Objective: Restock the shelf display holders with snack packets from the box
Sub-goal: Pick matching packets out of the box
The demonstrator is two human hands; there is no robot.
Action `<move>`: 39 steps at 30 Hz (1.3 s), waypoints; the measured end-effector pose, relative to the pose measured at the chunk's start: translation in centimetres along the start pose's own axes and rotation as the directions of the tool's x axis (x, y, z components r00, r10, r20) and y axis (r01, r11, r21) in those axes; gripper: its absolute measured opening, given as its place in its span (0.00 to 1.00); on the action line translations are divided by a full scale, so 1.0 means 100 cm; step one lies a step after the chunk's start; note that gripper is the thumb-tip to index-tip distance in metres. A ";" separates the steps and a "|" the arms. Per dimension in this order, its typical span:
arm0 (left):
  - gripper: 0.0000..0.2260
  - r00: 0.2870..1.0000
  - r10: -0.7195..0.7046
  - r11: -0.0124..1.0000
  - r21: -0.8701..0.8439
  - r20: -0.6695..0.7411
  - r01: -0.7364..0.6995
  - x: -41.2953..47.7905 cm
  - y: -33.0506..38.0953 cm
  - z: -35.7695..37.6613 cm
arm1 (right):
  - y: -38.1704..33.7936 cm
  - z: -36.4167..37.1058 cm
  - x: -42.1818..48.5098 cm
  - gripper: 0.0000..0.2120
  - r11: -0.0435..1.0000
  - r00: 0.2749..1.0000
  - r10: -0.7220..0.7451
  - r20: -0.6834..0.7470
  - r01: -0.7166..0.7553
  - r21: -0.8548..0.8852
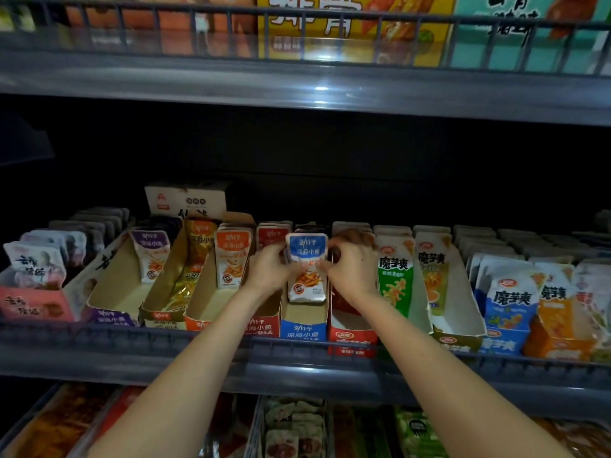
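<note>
Left hand [269,267] & right hand [351,269] pinch the blue snack packet [306,259] by its side edges, upright at front of its row in the blue holder [301,329], mid shelf [297,360]. Risk: holder's front stands bare, so released pkts may slump fwd.

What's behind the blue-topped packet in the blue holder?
Behind the blue-topped snack packet in the blue cardboard holder, only top edges of more packets show; their faces and number are hidden.
</note>
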State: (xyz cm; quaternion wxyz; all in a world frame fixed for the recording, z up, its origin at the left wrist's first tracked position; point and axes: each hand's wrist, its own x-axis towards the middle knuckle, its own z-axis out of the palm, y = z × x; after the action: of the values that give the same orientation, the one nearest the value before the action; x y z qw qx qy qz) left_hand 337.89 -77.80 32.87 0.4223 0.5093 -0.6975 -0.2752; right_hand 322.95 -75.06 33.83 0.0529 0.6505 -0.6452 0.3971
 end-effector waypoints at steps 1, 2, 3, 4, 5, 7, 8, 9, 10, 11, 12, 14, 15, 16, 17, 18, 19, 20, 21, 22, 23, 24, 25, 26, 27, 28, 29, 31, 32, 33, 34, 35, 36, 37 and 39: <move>0.14 1.000 0.004 0.999 0.034 -0.002 -0.004 0.000 -0.001 0.002 | 0.000 -0.002 -0.001 0.13 1.000 1.000 0.003 -0.001 -0.003 -0.023; 0.14 1.000 0.002 0.998 0.063 -0.003 -0.001 0.000 -0.001 0.002 | 0.000 -0.005 -0.001 0.14 0.999 1.000 0.015 0.004 -0.015 -0.029; 0.15 1.000 0.009 0.996 0.085 -0.006 -0.008 0.001 -0.002 0.003 | 0.000 -0.007 -0.001 0.14 0.999 0.999 0.031 0.016 -0.030 -0.025; 0.17 1.000 0.011 0.994 0.104 -0.013 -0.010 0.000 -0.001 0.004 | 0.000 -0.008 0.000 0.14 0.999 0.999 0.039 0.027 -0.039 -0.017; 0.19 1.000 0.017 0.992 0.126 -0.023 -0.014 0.001 -0.002 0.004 | 0.000 -0.008 0.000 0.15 0.999 0.998 0.044 0.036 -0.044 -0.014; 0.25 0.999 0.019 0.983 0.184 -0.048 -0.010 0.001 -0.003 0.005 | 0.001 -0.005 0.001 0.17 0.998 0.997 0.055 0.046 -0.054 -0.017; 0.27 0.998 0.020 0.978 0.209 -0.062 -0.007 0.001 -0.004 0.005 | 0.002 -0.003 0.001 0.17 0.998 0.997 0.059 0.046 -0.058 -0.021; 0.28 0.996 0.039 0.972 0.233 -0.074 -0.021 0.000 -0.004 0.006 | 0.002 -0.002 0.002 0.17 0.998 0.997 0.061 0.042 -0.060 -0.023; 0.28 0.995 0.057 0.964 0.264 -0.086 -0.032 -0.001 -0.004 0.007 | 0.002 -0.001 0.002 0.16 0.998 0.997 0.064 0.035 -0.063 -0.029; 0.27 0.992 0.078 0.953 0.299 -0.103 -0.044 -0.002 -0.004 0.009 | 0.001 -0.001 0.002 0.16 0.997 0.997 0.066 0.027 -0.065 -0.038; 0.26 0.990 0.082 0.942 0.334 -0.115 -0.039 -0.003 -0.004 0.010 | 0.000 -0.001 0.002 0.15 0.997 0.998 0.067 0.021 -0.066 -0.047; 0.26 0.987 0.088 0.923 0.383 -0.132 -0.031 -0.004 -0.003 0.011 | 0.000 -0.001 0.002 0.15 0.996 0.998 0.064 0.016 -0.063 -0.056; 0.27 0.986 0.093 0.919 0.393 -0.138 -0.031 -0.005 -0.003 0.011 | 0.000 -0.001 0.002 0.15 0.996 0.998 0.061 0.016 -0.060 -0.059; 0.29 0.986 0.092 0.918 0.396 -0.136 -0.031 -0.006 -0.003 0.011 | 0.000 -0.001 0.002 0.16 0.997 0.998 0.058 0.017 -0.057 -0.059; 0.32 0.986 0.104 0.914 0.403 -0.132 -0.042 -0.006 -0.003 0.010 | 0.001 -0.001 0.002 0.17 0.997 0.998 0.056 0.018 -0.055 -0.056; 0.34 0.987 0.108 0.910 0.411 -0.120 -0.049 -0.005 -0.005 0.009 | 0.001 -0.001 0.002 0.19 0.997 0.998 0.056 0.017 -0.055 -0.052; 0.35 0.988 0.110 0.903 0.426 -0.107 -0.054 -0.004 -0.005 0.008 | 0.001 -0.001 0.002 0.20 0.997 0.998 0.057 0.017 -0.056 -0.049; 0.35 0.990 0.104 0.893 0.446 -0.092 -0.053 -0.004 -0.005 0.008 | 0.002 -0.001 0.003 0.21 0.997 0.998 0.057 0.015 -0.056 -0.050; 0.34 0.992 0.100 0.881 0.471 -0.078 -0.052 -0.004 -0.006 0.007 | 0.002 -0.001 0.002 0.21 0.997 0.999 0.053 0.013 -0.052 -0.052; 0.33 0.993 0.096 0.871 0.488 -0.065 -0.052 -0.003 -0.007 0.006 | 0.002 -0.001 0.002 0.21 0.997 0.999 0.049 0.010 -0.048 -0.053; 0.33 0.993 0.101 0.864 0.500 -0.061 -0.057 -0.004 -0.007 0.006 | 0.002 -0.002 0.001 0.20 0.998 0.999 0.048 0.007 -0.047 -0.052; 0.33 0.992 0.108 0.859 0.509 -0.064 -0.061 -0.004 -0.008 0.006 | 0.001 -0.002 0.001 0.20 0.997 0.999 0.051 0.006 -0.050 -0.051; 0.33 0.990 0.119 0.851 0.521 -0.074 -0.063 -0.004 -0.008 0.006 | 0.000 -0.002 0.000 0.19 0.997 0.998 0.056 0.004 -0.056 -0.049; 0.33 0.989 0.122 0.843 0.535 -0.085 -0.058 -0.005 -0.009 0.007 | -0.001 -0.002 0.000 0.19 0.997 0.998 0.062 0.001 -0.062 -0.046; 0.33 0.988 0.119 0.836 0.547 -0.096 -0.047 -0.006 -0.009 0.008 | -0.003 -0.002 0.000 0.19 0.997 0.998 0.068 0.001 -0.068 -0.041; 0.33 0.989 0.107 0.833 0.553 -0.101 -0.034 -0.006 -0.010 0.009 | -0.005 -0.003 -0.001 0.18 0.997 0.997 0.073 0.004 -0.073 -0.039; 0.33 0.990 0.093 0.833 0.553 -0.102 -0.022 -0.006 -0.011 0.009 | -0.005 -0.003 -0.001 0.18 0.996 0.997 0.077 0.011 -0.077 -0.036; 0.33 0.993 0.070 0.843 0.538 -0.098 -0.006 -0.007 -0.011 0.010 | -0.007 -0.005 -0.004 0.19 0.996 0.996 0.081 0.028 -0.080 -0.036; 0.33 0.993 0.059 0.851 0.525 -0.099 0.002 -0.008 -0.011 0.009 | -0.007 -0.007 -0.005 0.20 0.996 0.996 0.083 0.037 -0.081 -0.043; 0.32 0.994 0.051 0.858 0.514 -0.101 0.009 -0.008 -0.011 0.008 | -0.007 -0.009 -0.005 0.20 0.995 0.995 0.086 0.047 -0.083 -0.056; 0.31 0.994 0.044 0.864 0.503 -0.103 0.014 -0.008 -0.011 0.006 | -0.007 -0.011 -0.006 0.21 0.994 0.994 0.091 0.060 -0.086 -0.070; 0.31 0.994 0.040 0.870 0.494 -0.106 0.017 -0.009 -0.009 0.005 | -0.007 -0.014 -0.007 0.21 0.992 0.993 0.098 0.072 -0.092 -0.081; 0.30 0.993 0.039 0.875 0.484 -0.110 0.019 -0.009 -0.008 0.003 | -0.008 -0.017 -0.008 0.22 0.991 0.991 0.108 0.084 -0.101 -0.084; 0.30 0.993 0.039 0.881 0.472 -0.114 0.020 -0.010 -0.005 0.001 | -0.008 -0.021 -0.010 0.22 0.991 0.989 0.117 0.094 -0.110 -0.072; 0.28 0.991 0.045 0.900 0.435 -0.123 0.013 -0.016 0.003 -0.003 | -0.008 -0.032 -0.020 0.21 0.994 0.989 0.113 0.091 -0.113 -0.006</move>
State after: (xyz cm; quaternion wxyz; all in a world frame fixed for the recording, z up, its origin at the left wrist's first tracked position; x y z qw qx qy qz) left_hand 338.20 -76.21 32.73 0.3446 0.6019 -0.7165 -0.0753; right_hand 322.48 -71.50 35.16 0.0013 0.6301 -0.6831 0.3692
